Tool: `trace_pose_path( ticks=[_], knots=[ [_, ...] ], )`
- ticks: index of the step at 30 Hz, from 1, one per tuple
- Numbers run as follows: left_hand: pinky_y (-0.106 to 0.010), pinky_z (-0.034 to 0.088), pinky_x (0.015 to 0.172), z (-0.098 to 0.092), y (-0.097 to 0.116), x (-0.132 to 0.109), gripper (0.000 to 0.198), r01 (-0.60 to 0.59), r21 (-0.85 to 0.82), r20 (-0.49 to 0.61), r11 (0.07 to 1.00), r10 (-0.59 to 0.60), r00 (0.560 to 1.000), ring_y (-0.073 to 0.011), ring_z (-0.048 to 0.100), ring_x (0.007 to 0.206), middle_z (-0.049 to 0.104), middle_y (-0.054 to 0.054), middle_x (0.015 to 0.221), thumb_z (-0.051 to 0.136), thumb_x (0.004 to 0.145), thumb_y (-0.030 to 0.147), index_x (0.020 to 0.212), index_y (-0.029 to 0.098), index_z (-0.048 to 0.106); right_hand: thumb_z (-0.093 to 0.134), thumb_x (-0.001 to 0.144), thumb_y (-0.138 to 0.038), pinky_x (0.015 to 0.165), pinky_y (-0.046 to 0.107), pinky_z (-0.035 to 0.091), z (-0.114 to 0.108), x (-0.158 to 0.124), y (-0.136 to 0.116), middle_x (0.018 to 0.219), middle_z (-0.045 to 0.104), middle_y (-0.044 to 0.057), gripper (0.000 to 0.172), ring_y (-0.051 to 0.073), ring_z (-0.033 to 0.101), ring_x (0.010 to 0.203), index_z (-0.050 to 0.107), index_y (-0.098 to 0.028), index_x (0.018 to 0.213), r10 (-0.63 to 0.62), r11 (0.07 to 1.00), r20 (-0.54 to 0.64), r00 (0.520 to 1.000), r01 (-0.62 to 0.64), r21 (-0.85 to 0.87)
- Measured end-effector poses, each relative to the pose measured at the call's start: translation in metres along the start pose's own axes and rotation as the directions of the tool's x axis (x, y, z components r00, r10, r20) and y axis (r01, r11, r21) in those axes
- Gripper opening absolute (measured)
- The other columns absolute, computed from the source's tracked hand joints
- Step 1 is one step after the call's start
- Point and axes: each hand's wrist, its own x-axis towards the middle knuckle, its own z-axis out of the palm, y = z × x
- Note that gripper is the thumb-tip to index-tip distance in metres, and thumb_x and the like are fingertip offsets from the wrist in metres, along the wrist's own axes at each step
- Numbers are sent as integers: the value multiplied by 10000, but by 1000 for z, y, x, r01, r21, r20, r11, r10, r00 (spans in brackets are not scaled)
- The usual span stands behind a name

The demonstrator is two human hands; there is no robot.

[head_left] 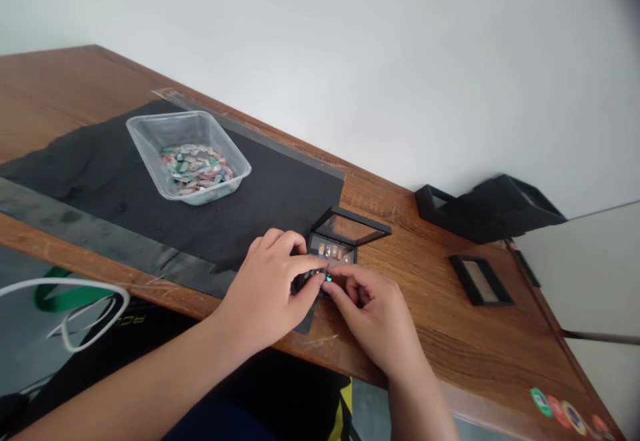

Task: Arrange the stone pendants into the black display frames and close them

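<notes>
Near the table's front edge a small black display box (354, 254) stands with its windowed lid (350, 228) tilted up. Several small pale pieces (331, 252) sit in a row inside it. Over the front of the box, my left hand (274, 281) and my right hand (373, 301) meet, thumbs and forefingers pinched together. Between their fingertips shows a tiny shiny teal piece (328, 278); its exact shape is mostly covered. Both hands appear closed on it. The front part of the box lies hidden under my fingers.
A clear plastic tub (150, 154) with many small coloured pieces (197, 169) stands on a black mat (270, 181). To the right lie a flat black frame (481, 281) and a pile of black boxes (493, 204) against the wall. Round stickers (573, 417) mark the near right corner.
</notes>
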Motion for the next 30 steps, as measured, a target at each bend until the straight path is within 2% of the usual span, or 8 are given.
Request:
trace_pose_path(
  ticks=[6, 12, 15, 20, 26, 30],
  knots=[
    [-426, 438, 823, 0, 0, 0, 267, -26, 9, 49, 1000, 25, 998, -243, 530, 974, 592, -54, 1040, 574, 968, 246, 1125, 334, 772, 638, 935, -330, 552, 247, 343, -1, -1, -1, 589, 444, -65, 145, 115, 456, 543, 744, -256, 1001, -8, 1000, 5, 1000, 8, -9],
    [-432, 441, 853, 0, -1, -1, 222, -22, -12, 50, 1000, 23, 998, -243, 538, 996, 599, -52, 1060, 603, 948, 253, 1048, 317, 790, 609, 939, -322, 544, 243, 333, -2, -3, -3, 588, 418, -72, 140, 111, 456, 536, 720, -254, 993, -4, 999, 8, 1000, 4, -35],
    [-434, 445, 865, 0, -1, -2, 198, -29, -23, 48, 999, 30, 998, -244, 544, 1010, 606, -50, 1076, 624, 935, 269, 1038, 311, 788, 617, 929, -317, 533, 241, 330, -1, -3, -2, 589, 414, -78, 168, 108, 445, 522, 710, -252, 1052, 5, 999, -9, 1000, -6, -39],
    [-447, 451, 903, 0, -1, -3, 173, -36, -32, 61, 999, 38, 997, -245, 545, 1032, 607, -46, 1101, 664, 909, 288, 1042, 297, 774, 602, 935, -300, 560, 242, 369, 0, -3, 0, 611, 495, -65, 298, 118, 486, 547, 699, -269, 1216, -42, 997, -21, 999, 41, -58],
    [-466, 448, 946, -1, -2, -3, 156, -66, -42, 66, 997, 69, 995, -246, 535, 1052, 600, -47, 1111, 657, 929, 275, 1000, 321, 788, 570, 940, -242, 617, 254, 422, -2, -2, -3, 709, 638, -26, 285, 121, 534, 590, 742, -270, 1165, -82, 996, 14, 997, 82, -41],
    [-473, 449, 947, -1, -1, -2, 196, -88, -50, 69, 995, 91, 993, -252, 530, 1084, 591, -46, 1132, 646, 936, 248, 1029, 349, 786, 566, 924, -220, 594, 249, 393, -4, -2, -6, 679, 610, -36, 271, 122, 517, 580, 735, -264, 1132, -67, 996, 29, 997, 69, -61]
  ],
)
